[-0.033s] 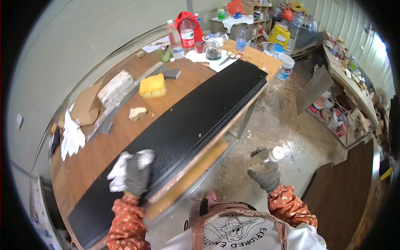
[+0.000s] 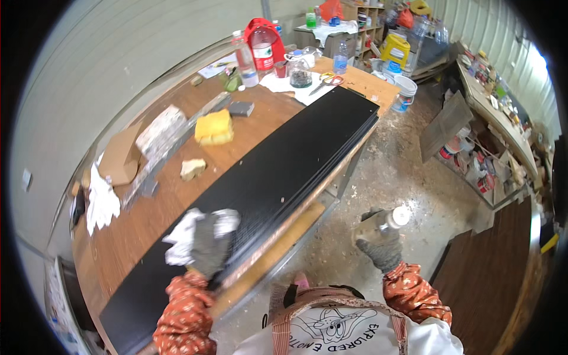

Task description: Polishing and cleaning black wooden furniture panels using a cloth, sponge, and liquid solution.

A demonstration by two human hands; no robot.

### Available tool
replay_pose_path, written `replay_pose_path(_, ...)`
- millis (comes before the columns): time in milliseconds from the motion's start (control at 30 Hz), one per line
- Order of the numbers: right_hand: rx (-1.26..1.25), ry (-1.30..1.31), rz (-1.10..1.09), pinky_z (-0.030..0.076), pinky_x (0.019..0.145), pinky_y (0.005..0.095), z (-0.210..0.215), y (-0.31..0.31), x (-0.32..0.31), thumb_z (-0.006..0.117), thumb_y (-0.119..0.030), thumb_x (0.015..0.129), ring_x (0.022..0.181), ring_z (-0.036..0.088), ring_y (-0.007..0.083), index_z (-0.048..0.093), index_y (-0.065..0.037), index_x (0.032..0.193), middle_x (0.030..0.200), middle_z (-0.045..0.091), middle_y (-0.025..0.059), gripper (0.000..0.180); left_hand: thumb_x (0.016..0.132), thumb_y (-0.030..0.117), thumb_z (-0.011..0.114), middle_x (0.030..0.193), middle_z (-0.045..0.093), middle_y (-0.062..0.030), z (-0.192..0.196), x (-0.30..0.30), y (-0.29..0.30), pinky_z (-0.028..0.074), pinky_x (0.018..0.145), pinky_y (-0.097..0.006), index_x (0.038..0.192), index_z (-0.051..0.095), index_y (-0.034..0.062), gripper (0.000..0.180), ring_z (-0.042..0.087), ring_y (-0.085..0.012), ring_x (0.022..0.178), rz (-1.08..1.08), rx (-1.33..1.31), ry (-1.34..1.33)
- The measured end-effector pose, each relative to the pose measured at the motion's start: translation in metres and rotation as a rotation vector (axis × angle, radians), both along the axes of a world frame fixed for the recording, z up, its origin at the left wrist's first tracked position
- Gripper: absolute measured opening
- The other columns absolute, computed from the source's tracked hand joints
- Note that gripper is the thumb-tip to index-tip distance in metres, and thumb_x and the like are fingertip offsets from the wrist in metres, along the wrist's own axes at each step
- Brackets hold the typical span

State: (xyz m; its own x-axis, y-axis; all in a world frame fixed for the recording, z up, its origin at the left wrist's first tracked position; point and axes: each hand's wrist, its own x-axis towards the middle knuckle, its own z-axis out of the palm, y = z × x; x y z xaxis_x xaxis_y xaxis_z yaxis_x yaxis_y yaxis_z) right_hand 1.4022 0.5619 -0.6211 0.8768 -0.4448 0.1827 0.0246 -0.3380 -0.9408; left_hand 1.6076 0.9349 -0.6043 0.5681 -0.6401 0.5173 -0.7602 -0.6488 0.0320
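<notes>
My left hand (image 2: 211,245), in a grey glove, presses a crumpled white cloth (image 2: 181,238) onto a long black board (image 2: 296,154). The cloth sticks out on both sides of the gloved fingers, which are partly blurred. This board is the top one of a stack along the near edge of the table. Off to the right, above the floor, my gloved right hand (image 2: 381,248) grips a small bottle with a white cap (image 2: 400,215). The bottle is tilted, and fingers cover part of its body.
On the brown table (image 2: 157,222) lie a yellow sponge (image 2: 214,128), a pale lump (image 2: 193,169), a dark block (image 2: 241,108) and a white rag (image 2: 102,198). Bottles, a glass jar (image 2: 300,77) and scissors (image 2: 327,83) stand or lie farther back. Buckets (image 2: 405,92) occupy the floor beyond.
My left hand has slid with the cloth to the right and slightly away along the black board. My right hand has shifted slightly right, still holding the bottle.
</notes>
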Motion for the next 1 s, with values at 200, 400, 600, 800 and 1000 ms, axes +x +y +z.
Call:
replay_pose_path(200, 0.127, -0.116, -0.269, 0.051, 0.083, 0.0337, -0.029, -0.078, 0.049, 0.084, -0.023, 0.064, 0.096, 0.061, 0.0222, 0.055, -0.002, 0.112, 0.108, 0.060, 0.0128, 0.059, 0.079, 0.027, 0.065, 0.119, 0.054, -0.0198, 0.002, 0.068, -0.251, 0.029, 0.105, -0.058, 0.119, 0.054, 0.0029, 0.048, 0.048, -0.0414, 0.115, -0.438, 0.036, 0.297)
replay_pose_path(400, -0.029, -0.099, -0.329, 0.048, 0.090, 0.0373, -0.046, -0.195, 0.105, 0.084, -0.021, 0.064, 0.103, 0.058, 0.0239, 0.047, -0.002, 0.125, 0.112, 0.058, 0.0123, 0.074, 0.070, 0.025, 0.073, 0.117, 0.054, -0.0181, -0.014, 0.128, -0.411, 0.032, 0.102, -0.054, 0.120, 0.054, 0.0043, 0.057, 0.048, -0.0398, 0.113, -0.602, 0.123, 0.265)
replay_pose_path(600, 0.063, -0.153, -0.138, 0.046, 0.091, 0.0374, -0.034, -0.315, 0.169, 0.083, -0.019, 0.064, 0.104, 0.057, 0.0252, 0.044, -0.003, 0.128, 0.116, 0.057, 0.0124, 0.077, 0.072, 0.022, 0.070, 0.114, 0.054, -0.0190, -0.017, 0.195, -0.575, 0.034, 0.101, -0.051, 0.116, 0.054, 0.0046, 0.049, 0.050, -0.0367, 0.110, -0.582, -0.031, 0.257)
replay_pose_path(800, -0.027, -0.043, -0.033, 0.042, 0.099, 0.0390, -0.042, -0.414, 0.192, 0.081, -0.017, 0.069, 0.116, 0.051, 0.0236, 0.033, -0.002, 0.137, 0.127, 0.050, 0.0117, 0.085, 0.080, 0.020, 0.064, 0.117, 0.056, -0.0182, -0.032, 0.233, -0.608, 0.030, 0.106, -0.050, 0.117, 0.053, 0.0009, 0.044, 0.048, -0.0368, 0.118, -0.204, -0.066, 0.159)
replay_pose_path(1000, 0.191, -0.042, -0.081, 0.040, 0.102, 0.0371, -0.050, -0.451, 0.236, 0.080, -0.008, 0.068, 0.122, 0.048, 0.0240, 0.036, -0.002, 0.136, 0.134, 0.047, 0.0135, 0.082, 0.092, 0.015, 0.054, 0.121, 0.058, -0.0202, 0.001, 0.190, -0.403, 0.043, 0.098, -0.040, 0.122, 0.054, -0.0041, 0.035, 0.056, -0.0313, 0.113, 0.486, 0.167, 0.332)
